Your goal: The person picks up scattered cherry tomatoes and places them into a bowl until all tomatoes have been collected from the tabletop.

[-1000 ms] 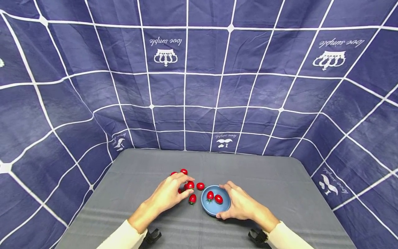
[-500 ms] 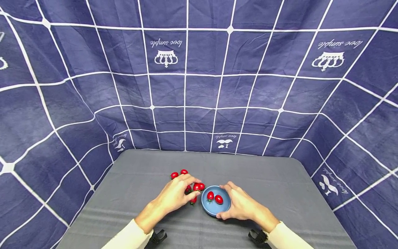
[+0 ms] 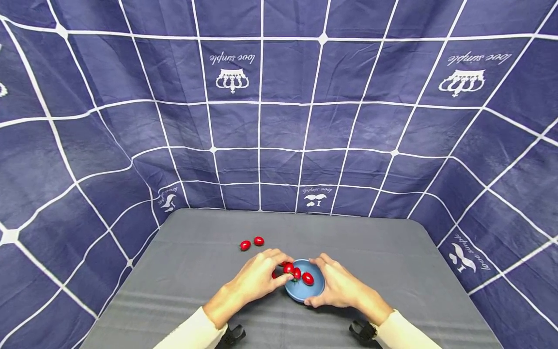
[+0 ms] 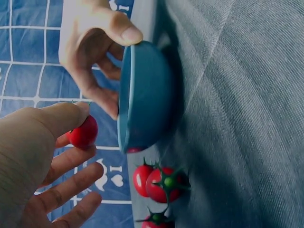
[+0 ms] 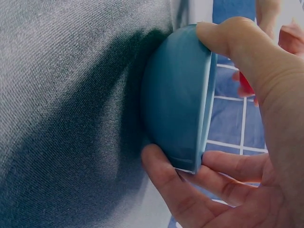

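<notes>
The left hand (image 3: pixel 261 272) — its grip pinching one glossy, oval tomato (image 4: pixel 84 133) — is near the rim of a smooth, round bowl (image 4: pixel 151 95) gripped by the right hand (image 3: pixel 337 285). Two tomatoes (image 3: pixel 307 278) lie inside; two others (image 3: pixel 245 245) rest farther off on the grey, woven-cloth table (image 3: pixel 362 247).

Upside-down "love simple" (image 3: pixel 232 58) is printed on the white-gridded navy cloth backdrop (image 3: pixel 282 126) at eleven and two o'clock; "I" (image 3: pixel 318 204) at four.

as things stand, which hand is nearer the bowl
Right: the right hand grips the bowl, while the left hand pinches a tomato above its left side, not touching it.
</notes>
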The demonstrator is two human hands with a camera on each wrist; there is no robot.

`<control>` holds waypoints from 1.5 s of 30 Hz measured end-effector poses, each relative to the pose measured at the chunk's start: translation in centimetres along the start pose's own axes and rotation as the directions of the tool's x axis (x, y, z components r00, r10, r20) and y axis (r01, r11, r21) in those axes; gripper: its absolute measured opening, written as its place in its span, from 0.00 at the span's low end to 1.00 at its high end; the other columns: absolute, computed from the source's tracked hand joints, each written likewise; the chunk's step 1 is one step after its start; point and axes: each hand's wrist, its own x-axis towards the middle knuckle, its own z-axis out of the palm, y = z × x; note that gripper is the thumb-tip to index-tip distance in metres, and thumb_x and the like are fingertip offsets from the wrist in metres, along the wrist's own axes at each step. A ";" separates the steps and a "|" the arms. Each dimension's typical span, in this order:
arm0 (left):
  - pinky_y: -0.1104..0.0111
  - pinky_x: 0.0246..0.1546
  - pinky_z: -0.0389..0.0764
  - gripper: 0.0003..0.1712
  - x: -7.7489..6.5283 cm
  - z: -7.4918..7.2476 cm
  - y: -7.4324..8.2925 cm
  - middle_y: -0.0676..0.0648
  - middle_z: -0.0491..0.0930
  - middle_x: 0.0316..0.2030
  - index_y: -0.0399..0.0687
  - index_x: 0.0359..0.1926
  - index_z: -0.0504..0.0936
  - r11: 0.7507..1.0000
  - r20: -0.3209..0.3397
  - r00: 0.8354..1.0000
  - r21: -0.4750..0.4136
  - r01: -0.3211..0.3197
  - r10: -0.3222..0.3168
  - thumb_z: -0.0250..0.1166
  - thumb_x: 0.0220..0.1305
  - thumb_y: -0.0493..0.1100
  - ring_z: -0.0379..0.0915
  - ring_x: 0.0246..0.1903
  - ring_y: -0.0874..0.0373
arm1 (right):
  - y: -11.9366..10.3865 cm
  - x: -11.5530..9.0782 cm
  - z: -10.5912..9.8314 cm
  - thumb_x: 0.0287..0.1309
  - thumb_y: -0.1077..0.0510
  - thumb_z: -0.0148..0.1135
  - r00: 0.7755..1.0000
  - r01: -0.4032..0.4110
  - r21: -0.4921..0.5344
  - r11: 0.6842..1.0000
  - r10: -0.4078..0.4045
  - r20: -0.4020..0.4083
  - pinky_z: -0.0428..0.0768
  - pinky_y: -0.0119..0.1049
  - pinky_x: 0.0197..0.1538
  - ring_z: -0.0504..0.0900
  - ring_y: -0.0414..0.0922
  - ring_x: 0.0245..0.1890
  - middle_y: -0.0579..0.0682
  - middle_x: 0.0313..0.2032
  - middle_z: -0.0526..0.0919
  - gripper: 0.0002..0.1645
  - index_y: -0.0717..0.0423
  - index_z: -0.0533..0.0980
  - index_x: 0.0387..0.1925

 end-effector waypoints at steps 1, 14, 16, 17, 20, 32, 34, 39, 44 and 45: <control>0.61 0.57 0.93 0.21 0.1 0.1 0.1 0.55 0.94 0.52 0.52 0.62 0.94 1.000 0.003 1.000 0.004 0.002 -0.002 0.84 0.73 0.50 0.91 0.53 0.58 | 0.0 0.0 0.0 0.45 0.32 0.95 1.000 0.000 0.000 1.000 0.000 0.000 0.92 0.37 0.55 0.90 0.45 0.50 0.49 0.56 0.84 0.64 0.66 0.80 0.73; 0.61 0.61 0.93 0.20 0.4 1.0 1.4 0.52 0.94 0.55 0.52 0.61 0.93 1.000 0.048 0.999 0.005 -0.017 0.017 0.84 0.74 0.50 0.92 0.57 0.56 | -0.2 0.1 0.2 0.44 0.33 0.96 1.000 0.019 -0.003 1.000 -0.019 -0.006 0.92 0.36 0.54 0.90 0.42 0.50 0.49 0.57 0.85 0.63 0.66 0.80 0.72; 0.61 0.62 0.93 0.20 0.5 1.1 1.5 0.52 0.94 0.55 0.51 0.61 0.93 0.999 0.048 0.998 -0.001 -0.032 0.032 0.83 0.74 0.50 0.91 0.57 0.56 | -0.2 0.0 0.1 0.44 0.33 0.96 1.000 0.024 -0.002 1.000 -0.024 -0.010 0.92 0.36 0.54 0.90 0.43 0.50 0.50 0.57 0.85 0.63 0.66 0.80 0.72; 0.61 0.62 0.93 0.20 0.5 1.1 1.5 0.52 0.94 0.55 0.51 0.61 0.93 0.999 0.049 0.998 -0.002 -0.039 0.039 0.83 0.74 0.50 0.91 0.57 0.56 | -0.2 0.0 0.1 0.44 0.33 0.96 1.000 0.026 -0.003 1.000 -0.026 -0.012 0.92 0.36 0.54 0.90 0.44 0.50 0.50 0.57 0.85 0.63 0.66 0.80 0.71; 0.61 0.61 0.93 0.20 0.5 1.3 1.5 0.52 0.94 0.54 0.50 0.62 0.93 0.999 0.052 0.997 -0.006 -0.053 0.053 0.83 0.74 0.50 0.91 0.56 0.56 | -0.2 -0.1 -0.1 0.44 0.32 0.96 0.999 0.031 -0.003 1.000 -0.031 -0.015 0.92 0.37 0.54 0.91 0.45 0.50 0.51 0.58 0.86 0.64 0.67 0.80 0.71; 0.63 0.62 0.92 0.24 0.2 1.0 1.4 0.55 0.90 0.60 0.54 0.64 0.92 1.000 0.077 0.997 -0.031 0.003 -0.001 0.84 0.73 0.55 0.90 0.59 0.59 | -0.2 0.0 -0.2 0.44 0.32 0.96 0.999 0.031 0.004 1.000 -0.031 -0.012 0.91 0.36 0.52 0.88 0.42 0.47 0.51 0.55 0.85 0.63 0.67 0.80 0.70; 0.63 0.62 0.92 0.24 0.1 1.0 1.3 0.55 0.90 0.60 0.54 0.64 0.92 0.999 0.075 0.997 -0.033 0.007 -0.004 0.84 0.72 0.54 0.90 0.58 0.59 | -0.2 0.0 -0.2 0.43 0.32 0.96 1.000 0.029 0.002 1.000 -0.029 -0.012 0.91 0.36 0.53 0.89 0.43 0.47 0.51 0.55 0.85 0.64 0.68 0.80 0.71; 0.61 0.60 0.93 0.24 -0.3 0.8 1.0 0.56 0.90 0.60 0.54 0.64 0.92 0.999 0.068 0.998 -0.038 0.015 -0.012 0.84 0.73 0.54 0.90 0.57 0.59 | -0.2 0.0 -0.2 0.44 0.32 0.96 1.000 0.025 -0.001 1.000 -0.025 -0.007 0.92 0.37 0.54 0.90 0.44 0.49 0.51 0.55 0.85 0.64 0.68 0.80 0.71; 0.60 0.55 0.94 0.24 -0.8 0.5 0.3 0.58 0.90 0.60 0.56 0.64 0.92 0.999 0.046 0.998 -0.013 0.032 -0.031 0.83 0.73 0.56 0.90 0.57 0.60 | -0.4 0.1 -0.2 0.44 0.32 0.96 1.000 0.024 -0.002 1.000 -0.024 -0.010 0.92 0.37 0.54 0.89 0.42 0.49 0.50 0.55 0.85 0.63 0.67 0.80 0.71; 0.60 0.55 0.94 0.24 -0.9 0.4 0.2 0.58 0.90 0.60 0.56 0.64 0.93 0.999 0.043 0.999 -0.007 0.034 -0.033 0.84 0.73 0.56 0.90 0.56 0.60 | -0.4 0.1 -0.1 0.44 0.32 0.96 1.000 0.024 -0.004 1.000 -0.024 -0.012 0.92 0.37 0.55 0.89 0.42 0.49 0.50 0.55 0.85 0.63 0.67 0.80 0.71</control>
